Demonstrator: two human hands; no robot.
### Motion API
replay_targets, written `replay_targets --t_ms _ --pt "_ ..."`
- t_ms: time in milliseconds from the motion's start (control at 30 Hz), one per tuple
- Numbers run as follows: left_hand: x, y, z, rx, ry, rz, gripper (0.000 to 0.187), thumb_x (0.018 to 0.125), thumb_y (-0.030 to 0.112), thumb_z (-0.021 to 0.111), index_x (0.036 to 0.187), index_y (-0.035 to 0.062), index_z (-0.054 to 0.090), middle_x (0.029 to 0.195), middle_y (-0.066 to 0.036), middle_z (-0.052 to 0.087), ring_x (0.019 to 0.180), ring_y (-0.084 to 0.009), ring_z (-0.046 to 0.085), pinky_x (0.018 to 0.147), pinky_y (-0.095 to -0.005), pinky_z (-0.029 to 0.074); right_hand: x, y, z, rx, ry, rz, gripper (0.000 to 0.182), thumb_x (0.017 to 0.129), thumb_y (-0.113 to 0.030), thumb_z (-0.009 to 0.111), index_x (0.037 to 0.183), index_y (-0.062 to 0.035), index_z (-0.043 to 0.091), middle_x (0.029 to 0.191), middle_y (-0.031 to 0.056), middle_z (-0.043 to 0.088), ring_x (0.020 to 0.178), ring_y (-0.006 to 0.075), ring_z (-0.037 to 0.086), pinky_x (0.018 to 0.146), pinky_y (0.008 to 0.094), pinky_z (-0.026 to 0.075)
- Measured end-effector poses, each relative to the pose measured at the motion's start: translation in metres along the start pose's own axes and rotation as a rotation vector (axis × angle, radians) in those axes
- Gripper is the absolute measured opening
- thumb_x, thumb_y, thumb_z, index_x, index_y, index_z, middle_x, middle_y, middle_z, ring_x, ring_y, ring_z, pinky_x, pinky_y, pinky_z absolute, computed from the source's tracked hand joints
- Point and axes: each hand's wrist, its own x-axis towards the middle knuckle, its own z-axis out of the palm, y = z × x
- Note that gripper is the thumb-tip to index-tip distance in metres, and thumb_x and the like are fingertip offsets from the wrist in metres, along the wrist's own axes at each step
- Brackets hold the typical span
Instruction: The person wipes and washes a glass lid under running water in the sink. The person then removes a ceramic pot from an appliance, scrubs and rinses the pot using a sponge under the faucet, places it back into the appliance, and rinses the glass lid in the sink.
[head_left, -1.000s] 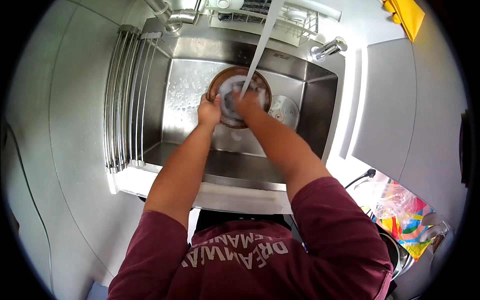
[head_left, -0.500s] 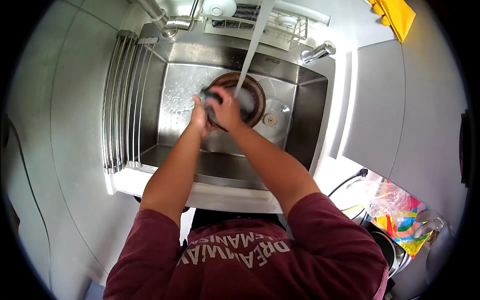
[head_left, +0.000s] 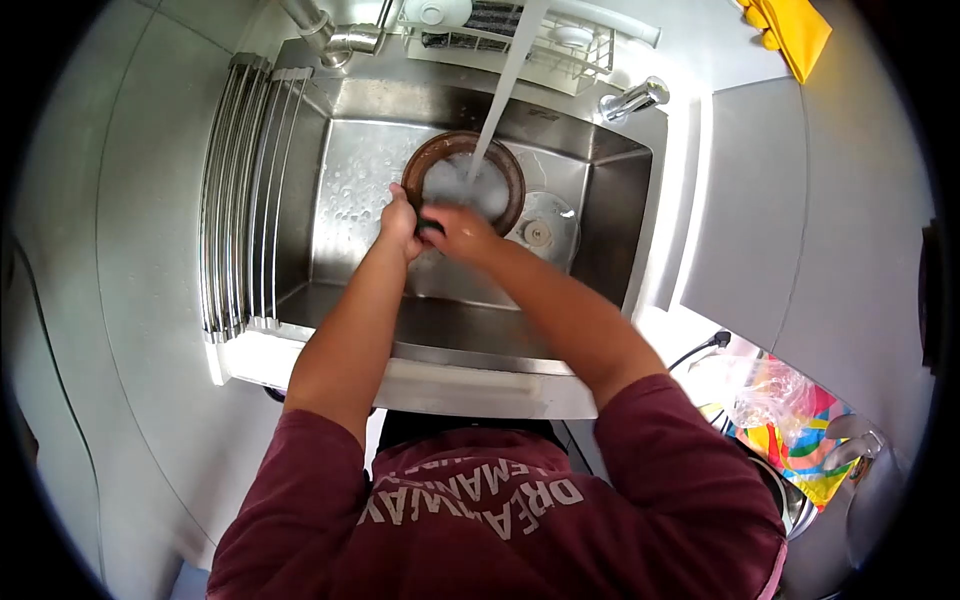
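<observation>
A round brown-rimmed bowl [head_left: 412, 170] with foamy water inside sits in the steel sink [head_left: 350, 270]. My left hand [head_left: 400, 220] grips its near-left edge, thumb up along the rim; the other fingers are mostly hidden. Close beside it, my right hand [head_left: 460, 232] is closed on a small dark scrubber [head_left: 431, 227] at the bowl's near side. The right hand is blurred, and most of the scrubber is hidden by its fingers. A stream of water [head_left: 500, 100] falls from above into the bowl.
Right of the bowl is the drain [head_left: 537, 233], with a clear round shape about it. A steel roll-up rack [head_left: 235, 200] lies over the sink's left side. Behind stand a wire dish rack [head_left: 590, 60] and a metal spout [head_left: 638, 98]. A yellow cloth [head_left: 795, 35] hangs upper right.
My right hand has moved down and toward me with the scrubber, uncovering the foamy inside of the bowl. My left hand stays at the bowl's left edge.
</observation>
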Motion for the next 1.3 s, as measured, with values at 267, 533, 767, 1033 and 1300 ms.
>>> replay_targets --t_ms 267,533,767,1033,1300 --pt "-0.013 -0.015 0.017 0.475 0.051 0.092 0.067 0.092 0.06 0.03 0.126 0.003 0.042 0.107 -0.015 0.057 0.088 -0.0296 0.061 0.063 -0.0436 0.053 0.004 0.003 -0.103 -0.916 -0.579 0.203 0.024 0.078 -0.022 0.063 0.098 -0.0085 0.062 0.091 0.0117 0.064 0.091 0.0293 0.062 0.076 0.0406 0.05" --pt "-0.008 -0.028 0.011 0.343 0.105 -0.01 0.058 0.094 0.056 0.031 0.113 0.0035 0.049 0.097 -0.014 0.061 0.072 -0.0274 0.065 0.057 -0.041 0.058 -0.031 -0.003 -0.034 -0.366 -0.199 -0.033 0.031 0.079 -0.02 0.06 0.109 -0.0109 0.058 0.101 0.0124 0.062 0.091 0.0293 0.061 0.074 0.0411 0.049" --pt "-0.015 -0.009 0.015 0.527 0.108 0.201 0.061 0.094 0.05 0.039 0.129 -0.0008 0.042 0.111 -0.02 0.057 0.084 -0.0303 0.064 0.058 -0.039 0.054 -0.001 0.002 -0.137 -1.037 -0.34 0.076 0.02 0.081 -0.022 0.059 0.097 -0.0118 0.065 0.09 0.0127 0.066 0.088 0.0315 0.063 0.075 0.0418 0.047" --pt "-0.058 0.021 0.033 0.713 0.074 0.773 0.056 0.094 0.043 0.046 0.128 -0.0018 0.046 0.12 -0.022 0.054 0.112 -0.03 0.051 0.095 -0.0351 0.039 0.016 -0.06 -0.077 1.355 0.488 0.588 0.026 0.09 -0.027 0.055 0.105 -0.0061 0.058 0.089 0.0029 0.061 0.078 0.0161 0.058 0.071 0.0304 0.047" --pt "-0.128 0.046 0.123 -0.203 -0.512 0.283 0.058 0.091 0.058 0.036 0.115 0.0084 0.055 0.106 -0.009 0.061 0.097 -0.0213 0.058 0.081 -0.0354 0.048 0.034 -0.152 -0.117 0.743 0.832 0.412 0.044 0.08 -0.038 0.069 0.099 -0.0001 0.059 0.081 0.0087 0.064 0.074 0.0174 0.059 0.069 0.0311 0.047"
